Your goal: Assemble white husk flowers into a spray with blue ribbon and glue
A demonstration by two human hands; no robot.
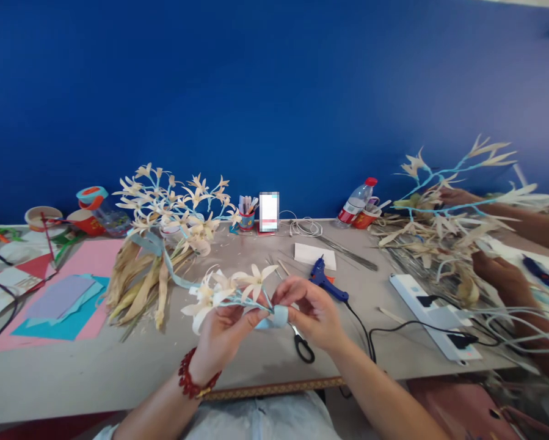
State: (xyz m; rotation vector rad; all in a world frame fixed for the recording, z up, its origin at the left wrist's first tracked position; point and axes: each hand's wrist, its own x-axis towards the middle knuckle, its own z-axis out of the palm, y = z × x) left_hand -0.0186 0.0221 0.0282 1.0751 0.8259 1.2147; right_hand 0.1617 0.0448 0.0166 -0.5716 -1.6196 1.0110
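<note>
My left hand (232, 327) pinches the light-blue wrapped stems of a spray of cream-white handmade flowers (254, 280), whose blooms fan out to the left. My right hand (313, 311) is closed on a small roll of pale blue tape (280, 315) beside the stem ends. A strip of the same blue hangs below the fingers. Part of the stems is hidden behind my fingertips. Under my right hand lie scissors (305, 349), with one black handle loop showing. Just beyond, a blue glue gun (322, 279) rests by a white box (314, 255).
A large bunch of finished flowers (178, 208) and dried husks (137, 281) stand left, near coloured paper (58, 315). A power strip (432, 321) with cables lies right. A co-worker's hands (494, 269) handle flower branches there. A bottle (356, 201) and phone (269, 211) stand behind.
</note>
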